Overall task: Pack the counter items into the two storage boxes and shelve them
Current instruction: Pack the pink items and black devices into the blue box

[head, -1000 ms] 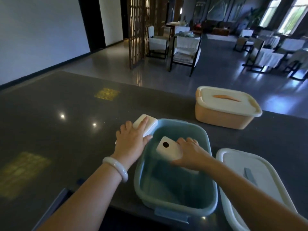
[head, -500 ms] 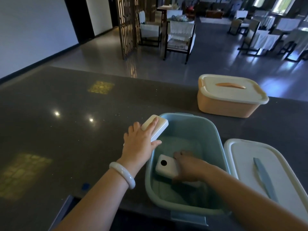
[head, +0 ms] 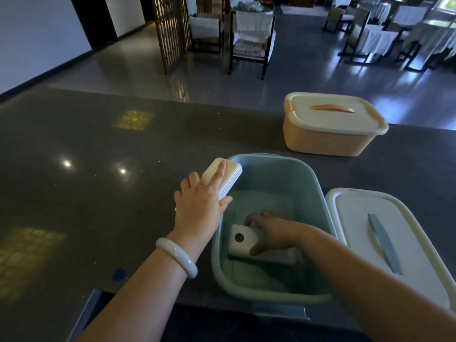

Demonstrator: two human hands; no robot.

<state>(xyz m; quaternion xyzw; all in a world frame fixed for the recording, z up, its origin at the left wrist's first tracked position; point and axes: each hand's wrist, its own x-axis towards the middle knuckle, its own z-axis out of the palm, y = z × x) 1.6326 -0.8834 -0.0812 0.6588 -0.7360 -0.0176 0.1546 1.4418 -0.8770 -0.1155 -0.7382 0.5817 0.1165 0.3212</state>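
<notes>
An open blue storage box (head: 313, 183) stands at the counter's near edge. Inside it, my right hand (head: 271, 230) grips a white flat block with a round dark hole (head: 238, 240), which lies on the box floor. My left hand (head: 199, 206) holds a second white flat block (head: 230, 175) just outside the box's left rim, with fingers on top and thumb at its side. The blue box's white lid (head: 355, 218) with a blue handle lies to the right. An orange storage box (head: 323, 141) with its lid on stands further back.
The dark stone counter (head: 98, 181) stretches left and back. Its near edge runs just below the blue box. A small blue mark (head: 119, 274) sits near that edge. Beyond the counter are chairs (head: 249, 38) and covered tables.
My right hand has lowered the holed white block from above the box down onto its floor. My left hand has stayed on the other block beside the rim.
</notes>
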